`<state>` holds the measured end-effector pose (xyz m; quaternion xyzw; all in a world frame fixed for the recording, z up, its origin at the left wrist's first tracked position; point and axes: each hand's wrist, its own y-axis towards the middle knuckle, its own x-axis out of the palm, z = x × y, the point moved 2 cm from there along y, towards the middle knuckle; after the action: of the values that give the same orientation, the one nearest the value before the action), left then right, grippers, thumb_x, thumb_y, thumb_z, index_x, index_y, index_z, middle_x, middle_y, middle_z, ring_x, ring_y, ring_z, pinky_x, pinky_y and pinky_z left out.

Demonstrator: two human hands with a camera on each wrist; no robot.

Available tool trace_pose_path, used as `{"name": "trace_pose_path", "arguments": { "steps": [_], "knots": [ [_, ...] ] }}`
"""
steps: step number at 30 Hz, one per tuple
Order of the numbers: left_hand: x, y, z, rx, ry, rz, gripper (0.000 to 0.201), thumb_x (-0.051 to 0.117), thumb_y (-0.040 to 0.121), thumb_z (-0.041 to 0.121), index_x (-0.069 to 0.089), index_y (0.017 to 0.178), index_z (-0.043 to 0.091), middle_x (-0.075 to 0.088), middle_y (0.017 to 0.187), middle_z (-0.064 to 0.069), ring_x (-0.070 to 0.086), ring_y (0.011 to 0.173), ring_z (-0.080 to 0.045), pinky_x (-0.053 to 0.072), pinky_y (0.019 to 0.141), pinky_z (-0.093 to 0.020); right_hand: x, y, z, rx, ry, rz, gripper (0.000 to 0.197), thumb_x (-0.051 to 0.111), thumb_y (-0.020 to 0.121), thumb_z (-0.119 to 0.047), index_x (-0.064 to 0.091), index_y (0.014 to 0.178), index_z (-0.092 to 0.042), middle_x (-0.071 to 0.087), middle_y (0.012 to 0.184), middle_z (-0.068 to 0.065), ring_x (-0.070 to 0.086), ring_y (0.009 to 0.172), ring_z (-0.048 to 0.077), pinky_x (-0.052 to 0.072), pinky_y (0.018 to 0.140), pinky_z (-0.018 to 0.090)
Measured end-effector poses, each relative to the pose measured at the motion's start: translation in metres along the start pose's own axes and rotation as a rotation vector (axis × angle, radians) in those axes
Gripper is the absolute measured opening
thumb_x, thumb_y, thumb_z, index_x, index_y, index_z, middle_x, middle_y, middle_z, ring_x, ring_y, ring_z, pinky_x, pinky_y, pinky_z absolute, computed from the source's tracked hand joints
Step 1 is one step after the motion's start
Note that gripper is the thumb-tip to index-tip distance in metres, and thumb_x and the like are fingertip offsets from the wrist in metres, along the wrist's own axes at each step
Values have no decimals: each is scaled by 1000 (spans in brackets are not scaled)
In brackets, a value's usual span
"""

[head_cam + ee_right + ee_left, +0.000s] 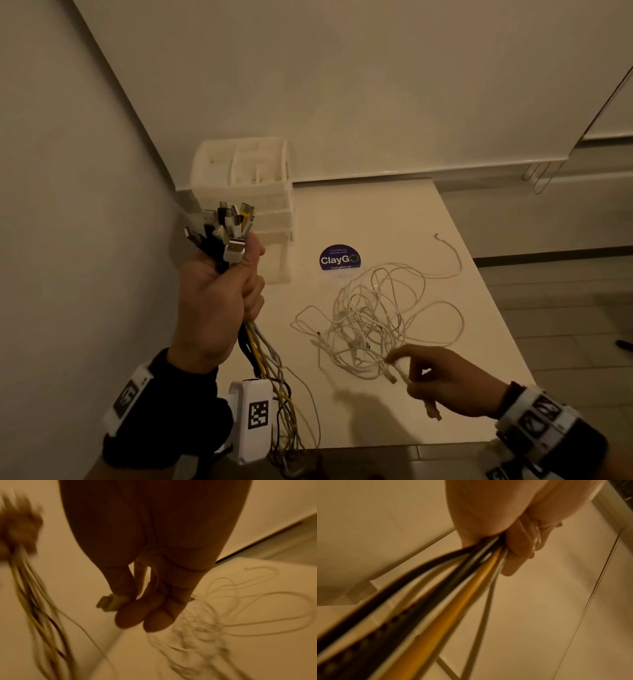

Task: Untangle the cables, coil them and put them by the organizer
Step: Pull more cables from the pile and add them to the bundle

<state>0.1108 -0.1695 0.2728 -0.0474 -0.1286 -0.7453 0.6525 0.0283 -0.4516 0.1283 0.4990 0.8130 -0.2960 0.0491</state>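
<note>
A messy pile of white cables (380, 318) lies on the white table (394, 421), at the middle right of the head view. The right hand (448, 380), lower right, pinches one white plug end (111, 601) from that pile. The left hand (215, 301), left of center, is wrapped tight around a bunch of cables (229, 226) with plugs sticking up. The white organizer (246, 192) stands just behind that bunch, near a blue sticker (339, 257).
</note>
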Motion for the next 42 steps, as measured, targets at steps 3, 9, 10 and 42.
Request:
{"name": "trace_pose_path", "arguments": {
  "steps": [3,9,10,42],
  "knots": [
    [6,1,-9,-12,-13,-55,25,56,92,26,55,75,8,24,44,3,18,32,-7,20,38,-14,-4,-13,-48,-142,218,1,16,54,92,-1,69,95,-6,69,88,16,70,69,35,51,67,45],
    [23,3,-20,-56,-60,-149,25,56,88,20,52,80,-4,22,44,3,16,34,-8,18,39,-14,-16,-24,-112,-476,459,69,32,50,86,5,70,107,-9,71,97,16,68,93,35,55,82,50],
    [25,3,-22,-64,-54,-148,29,58,86,17,50,80,-10,22,44,3,15,33,-8,18,39,-15,-17,-23,-119,-547,370,149,26,56,88,-1,70,106,-13,72,95,12,68,91,32,55,81,51],
    [30,21,-13,45,-162,112,44,42,93,43,56,57,24,46,51,-2,44,40,-16,52,47,-36,47,20,-44,-256,198,261,27,52,98,-21,70,78,-22,60,64,0,57,61,8,48,65,22]
  ]
}}
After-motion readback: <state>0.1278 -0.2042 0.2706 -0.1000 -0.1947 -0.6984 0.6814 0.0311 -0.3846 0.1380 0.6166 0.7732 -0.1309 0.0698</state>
